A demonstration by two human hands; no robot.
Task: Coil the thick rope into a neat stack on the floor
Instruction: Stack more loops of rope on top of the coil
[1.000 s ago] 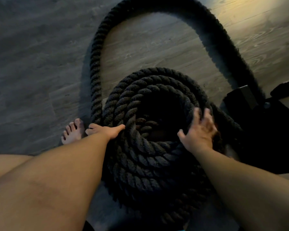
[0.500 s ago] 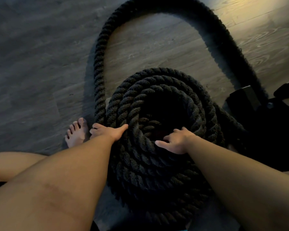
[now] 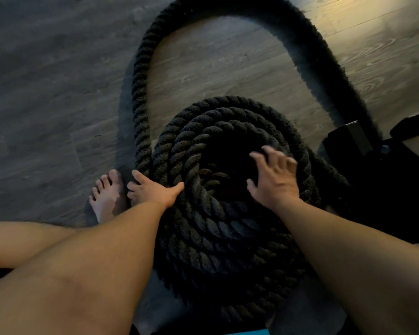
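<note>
Thick dark rope (image 3: 223,238) lay on the wood-plank floor (image 3: 58,81), most of it wound into a round stack of several turns right in front of the crouching person. A loose length (image 3: 140,81) left the stack at its left side, ran away along the floor, arched over at the top of the view and came back down on the right toward a black metal frame (image 3: 346,141) that stood just beside the stack. The left hand (image 3: 153,191) was on the left edge of the stack, where the loose length met it. Its fingers curled down over the outer turn and its thumb lay stretched across the top toward the centre, so it gripped the rope. The right hand (image 3: 275,180) was over the right half of the stack with fingers spread wide and slightly bent, holding nothing. It was motion-blurred, so contact with the top turns could not be told. A bare foot (image 3: 105,197) rested flat on the floor just left of the left hand, toes pointing away, close to the loose length. Both forearms reached in from the bottom of the view. The room was dim, with a warm light patch at top right.
</note>
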